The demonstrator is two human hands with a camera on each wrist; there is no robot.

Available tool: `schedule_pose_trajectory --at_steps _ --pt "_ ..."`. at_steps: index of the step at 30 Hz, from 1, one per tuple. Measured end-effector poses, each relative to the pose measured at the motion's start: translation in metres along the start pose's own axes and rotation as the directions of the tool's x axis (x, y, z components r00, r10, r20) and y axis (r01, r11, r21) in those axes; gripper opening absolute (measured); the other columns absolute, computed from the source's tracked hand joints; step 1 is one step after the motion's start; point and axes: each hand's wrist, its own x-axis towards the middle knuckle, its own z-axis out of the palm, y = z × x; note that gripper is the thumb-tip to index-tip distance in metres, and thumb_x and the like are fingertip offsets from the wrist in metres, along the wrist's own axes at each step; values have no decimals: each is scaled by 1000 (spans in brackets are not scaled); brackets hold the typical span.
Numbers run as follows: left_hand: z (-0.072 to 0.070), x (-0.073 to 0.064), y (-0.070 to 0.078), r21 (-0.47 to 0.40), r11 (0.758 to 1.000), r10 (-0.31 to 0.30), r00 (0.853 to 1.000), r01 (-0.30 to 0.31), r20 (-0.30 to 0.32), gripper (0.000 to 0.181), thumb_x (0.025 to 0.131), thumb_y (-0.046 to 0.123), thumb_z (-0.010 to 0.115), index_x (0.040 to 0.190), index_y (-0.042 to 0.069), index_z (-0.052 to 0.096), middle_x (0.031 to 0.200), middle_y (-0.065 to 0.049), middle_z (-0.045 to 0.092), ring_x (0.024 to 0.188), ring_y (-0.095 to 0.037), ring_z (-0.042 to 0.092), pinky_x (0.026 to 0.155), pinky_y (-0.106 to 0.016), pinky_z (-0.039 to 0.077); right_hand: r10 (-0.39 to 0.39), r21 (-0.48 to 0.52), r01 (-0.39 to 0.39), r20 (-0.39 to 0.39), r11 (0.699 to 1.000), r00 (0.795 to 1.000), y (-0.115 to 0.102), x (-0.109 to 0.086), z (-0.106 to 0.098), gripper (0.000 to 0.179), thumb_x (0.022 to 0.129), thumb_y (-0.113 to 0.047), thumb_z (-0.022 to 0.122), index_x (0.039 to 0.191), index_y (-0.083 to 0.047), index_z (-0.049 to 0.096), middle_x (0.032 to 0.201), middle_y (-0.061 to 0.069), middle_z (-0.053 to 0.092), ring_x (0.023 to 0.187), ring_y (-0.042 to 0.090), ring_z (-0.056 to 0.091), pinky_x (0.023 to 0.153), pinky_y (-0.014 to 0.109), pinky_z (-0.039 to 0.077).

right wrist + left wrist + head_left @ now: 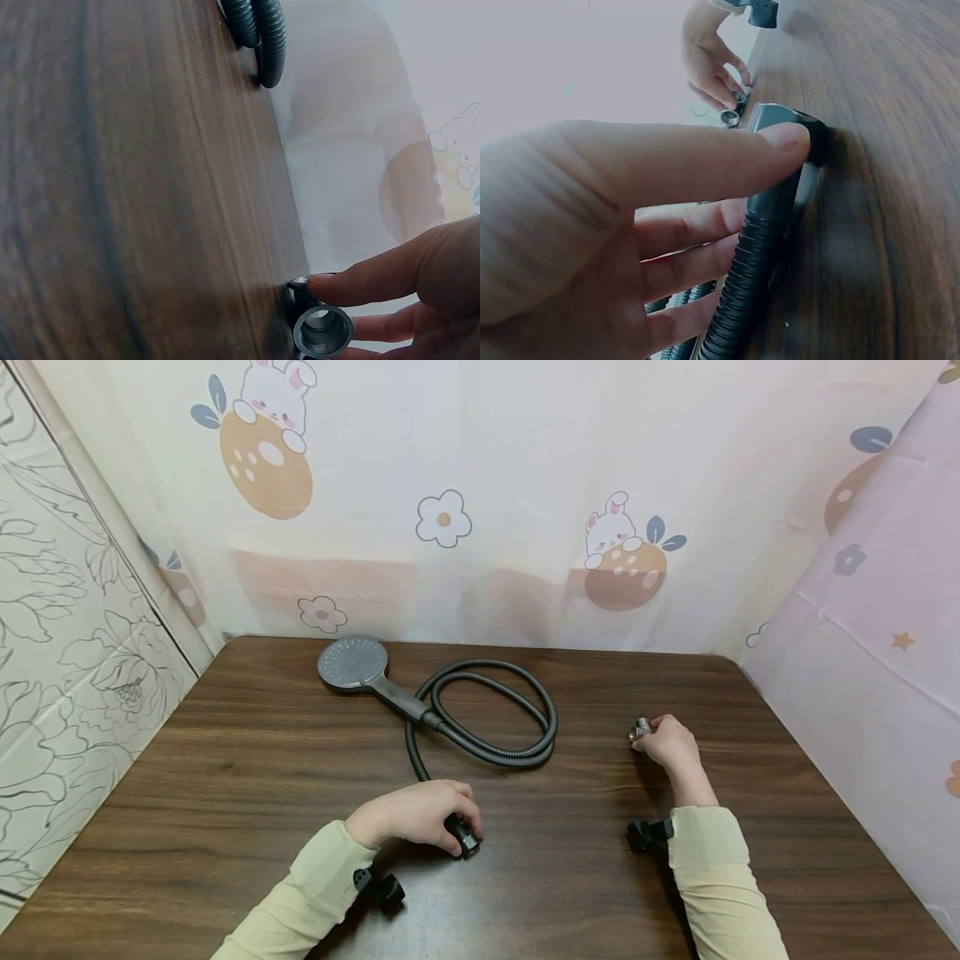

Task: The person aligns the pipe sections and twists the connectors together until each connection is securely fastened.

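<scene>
My left hand [422, 814] grips the dark end connector [467, 843] of a ribbed shower hose, low over the table. In the left wrist view my thumb presses along the connector [775, 114], and the ribbed hose [742, 292] runs down past my fingers. Further right, my right hand [672, 749] pinches a small shiny metal pipe fitting [641, 727]. Up close in the right wrist view, the fitting [325, 341] shows a round threaded opening facing the camera, my thumb on its upper part.
Behind my left hand lies a grey shower head [351, 662], its handle joined to the coiled hose [517, 761]. The brown wooden table [247, 810] ends at a patterned curtain [517, 527] at the back. Both sleeves carry black wrist mounts.
</scene>
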Motion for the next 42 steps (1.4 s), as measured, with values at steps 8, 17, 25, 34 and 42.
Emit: schedule_pose_trajectory --at_steps 8,17,25,34,42 --pt "-1 -2 3 15 1000 2 1000 -2 -12 25 71 14 75 94 22 67 90 8 54 81 -5 50 75 -16 40 1 1 -1 -3 1000 1000 1 1 3 54 84 -12 57 125 16 35 118 38 42 101 47 45 84 53 38" --pt "-1 -1 4 -22 999 -44 999 44 -15 22 74 13 74 92 23 66 88 11 52 83 -4 51 76 -16 41 -15 19 15 -5 1000 1000 -2 -1 6 48 85 -11 51 123 15 38 116 37 44 98 46 47 80 51 41" --pt "-1 -1 1 -16 999 -49 998 48 -27 22 74 13 74 92 23 65 89 12 54 85 -3 52 77 -17 42 -26 36 26 -6 999 1000 -3 0 7 48 85 -12 49 124 14 38 117 36 44 98 45 47 79 50 42" --pt "-1 -1 -3 -39 999 -20 994 16 -106 20 77 18 72 94 23 62 95 13 56 90 0 53 82 -19 43 -33 33 33 -3 999 999 -3 1 6 50 85 -17 50 125 11 39 118 34 46 99 44 47 80 50 41" --pt "-4 -1 -3 -73 997 -31 984 19 -177 19 81 20 69 97 25 60 97 13 55 91 -1 51 83 -21 42 -23 5 23 -4 1000 1000 0 1 6 54 87 -23 54 123 14 40 117 35 46 97 43 48 81 50 41"
